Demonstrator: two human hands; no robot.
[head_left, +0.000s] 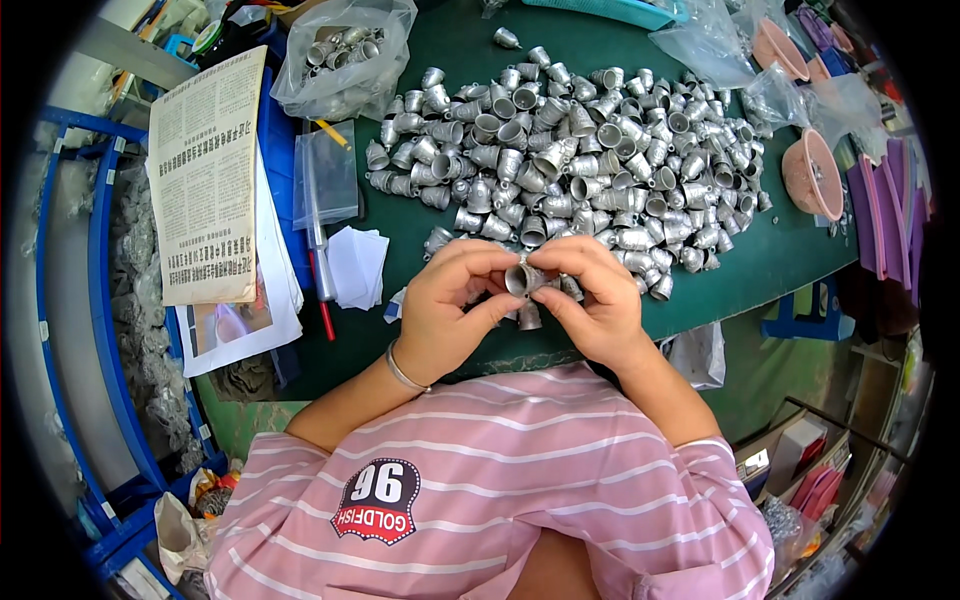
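Note:
Between my two hands, just in front of a big heap, is a small silver bell-shaped cup with its hollow mouth showing. My left hand pinches it from the left with thumb and forefinger. From the other side, the thumb and fingers of my right hand close on the same cup. Directly below it, near the table's front edge, sits another silver cup. Beyond my fingers spreads the heap of similar metal cups, lying at all angles, some mouth up and some on their sides.
The green table carries a clear plastic bag of cups at far left. Nearer are a newspaper sheet, white paper slips and a red pen. A pink basket stands right; a blue rack flanks the left.

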